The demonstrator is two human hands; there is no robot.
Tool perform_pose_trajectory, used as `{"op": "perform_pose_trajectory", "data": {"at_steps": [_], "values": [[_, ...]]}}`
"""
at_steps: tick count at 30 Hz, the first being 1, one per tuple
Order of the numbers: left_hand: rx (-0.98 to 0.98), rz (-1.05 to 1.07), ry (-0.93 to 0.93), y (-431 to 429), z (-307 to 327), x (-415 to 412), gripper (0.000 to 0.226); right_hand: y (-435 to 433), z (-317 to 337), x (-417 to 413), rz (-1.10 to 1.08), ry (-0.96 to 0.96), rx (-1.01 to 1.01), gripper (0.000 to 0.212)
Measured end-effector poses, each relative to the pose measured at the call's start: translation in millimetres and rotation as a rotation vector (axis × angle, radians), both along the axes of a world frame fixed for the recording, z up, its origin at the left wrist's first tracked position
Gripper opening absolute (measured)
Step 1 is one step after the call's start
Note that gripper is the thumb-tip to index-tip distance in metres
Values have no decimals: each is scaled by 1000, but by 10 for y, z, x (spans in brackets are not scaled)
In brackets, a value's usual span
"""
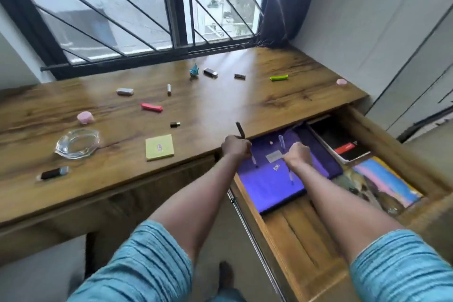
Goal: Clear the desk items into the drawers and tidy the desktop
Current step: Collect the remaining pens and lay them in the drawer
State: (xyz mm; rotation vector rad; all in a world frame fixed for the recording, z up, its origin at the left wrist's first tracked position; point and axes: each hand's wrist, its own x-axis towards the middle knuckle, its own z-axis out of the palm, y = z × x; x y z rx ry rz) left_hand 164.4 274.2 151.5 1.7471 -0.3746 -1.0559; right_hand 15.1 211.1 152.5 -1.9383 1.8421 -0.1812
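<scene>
drawer point(299, 230) at the right of the desk point(220, 95) stands pulled out, containing a purple folder point(269, 186) and a black book point(343, 140). both hands are above the folder: left hand point(235, 147) clenched round a dark pen point(240, 130), right hand point(297, 153) clenched round a pale pen point(281, 140). a sticky-note pad point(159, 147) and a glass ashtray point(78, 143) lie on the desk.

Soft daylight from the window point(137, 7) glares on the desk point(220, 95); edges bend, slightly blurred
</scene>
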Motion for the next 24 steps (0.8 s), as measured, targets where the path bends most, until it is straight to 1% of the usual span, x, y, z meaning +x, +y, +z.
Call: {"op": "perform_pose_trajectory", "data": {"at_steps": [3, 5, 8, 12, 15, 18, 21, 24], "values": [[113, -103, -11, 98, -263, -466, 22, 136, -87, -320, 35, 60, 45, 20], [177, -134, -39, 162, -370, -741, 21, 186, -155, -490, 64, 89, 87, 24], [280, -213, -135, 245, -495, -1067, 3, 260, -284, -691, 117, 152, 146, 25], [452, -272, -269, 277, -714, -1429, 18, 354, -480, -918, 233, 212, 189, 15], [544, -296, -311, 282, -851, -1654, 19, 382, -655, -1038, 297, 188, 224, 19], [616, -262, -352, 303, -923, -1869, 20, 417, -753, -1163, 374, 169, 234, 18], [676, -172, -373, 345, -931, -2057, 22, 431, -822, -1272, 437, 155, 225, 24], [714, -81, -361, 455, -926, -2201, 21, 465, -841, -1346, 495, 145, 203, 26]]}}
